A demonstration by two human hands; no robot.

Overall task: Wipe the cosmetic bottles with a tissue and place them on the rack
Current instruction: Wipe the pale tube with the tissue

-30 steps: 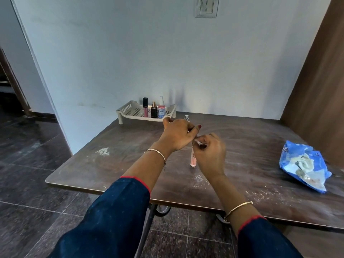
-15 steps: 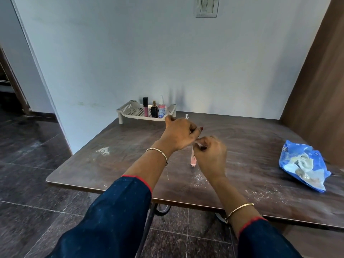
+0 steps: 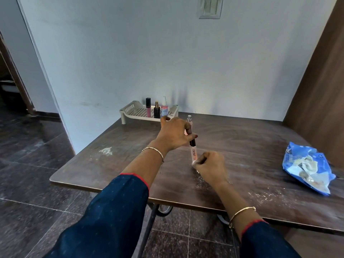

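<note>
My left hand (image 3: 174, 134) pinches the dark cap end of a slim pink lip gloss tube (image 3: 193, 152) held over the brown table (image 3: 251, 146). My right hand (image 3: 211, 165) is curled round a white tissue at the tube's lower end; only a scrap of tissue (image 3: 194, 163) shows. A small bottle with a silver cap (image 3: 189, 119) stands behind my left hand, mostly hidden. At the table's back left sits a beige perforated rack (image 3: 134, 111) holding three upright bottles: a pink gloss with black cap (image 3: 148, 107), a black bottle (image 3: 157, 110) and a clear pump bottle (image 3: 164, 108).
A crumpled blue tissue packet (image 3: 307, 164) lies near the table's right side. White dust marks (image 3: 106, 151) lie on the tabletop. A brown wooden panel (image 3: 320, 81) rises on the right, a pale wall behind, dark tiled floor (image 3: 28, 174) on the left.
My right hand has slid down the tube from near the cap to its lower end. The tube's printed middle now shows between my hands. My left hand still grips the cap.
</note>
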